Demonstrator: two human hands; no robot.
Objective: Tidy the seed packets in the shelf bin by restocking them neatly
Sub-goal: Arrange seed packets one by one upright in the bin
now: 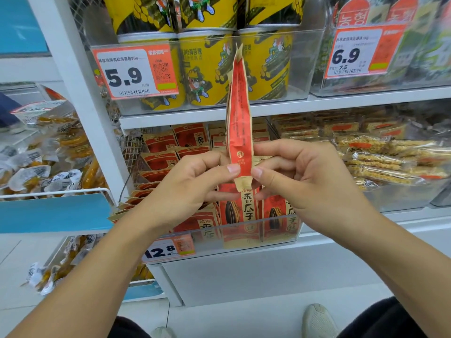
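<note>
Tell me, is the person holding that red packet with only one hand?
No, both the left hand and the right hand pinch the lower end of the red seed packet, which stands upright and edge-on above the shelf bin.

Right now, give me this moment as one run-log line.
left hand: pinches seed packet | right hand: pinches same packet | packet: upright, edge-on, above clear shelf bin | bin: seed packets standing in front row
</note>
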